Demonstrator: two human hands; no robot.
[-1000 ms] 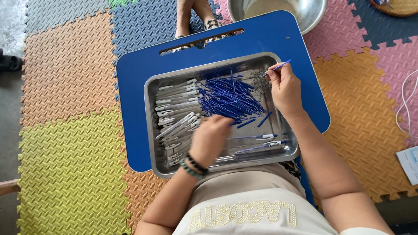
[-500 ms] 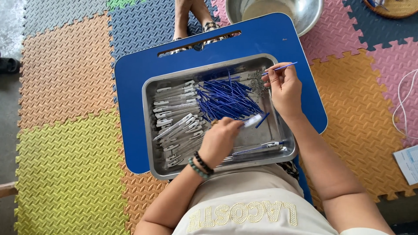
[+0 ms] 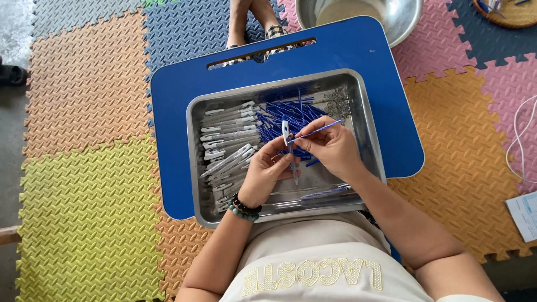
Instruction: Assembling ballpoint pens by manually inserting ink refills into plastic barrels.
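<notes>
Left hand (image 3: 267,173) grasps a clear pen barrel (image 3: 287,137) between thumb and fingers, its capped end tilted up so the opening faces the other hand. Right hand (image 3: 331,146) pinches a thin blue refill (image 3: 319,131), its tip meeting the barrel's upper end; whether it has entered cannot be told. Both hands work above a steel tray (image 3: 364,120), which keeps loose parts contained. Left of the left hand lie clear barrels in rows (image 3: 226,137); beyond both hands sits a heap of blue refills (image 3: 279,114). The tray rests on a blue lap board (image 3: 173,112) over foam floor mats (image 3: 84,168). Far right of the right hand, a white printed sheet (image 3: 523,215) lies on the mats; its print is too small to make out.
</notes>
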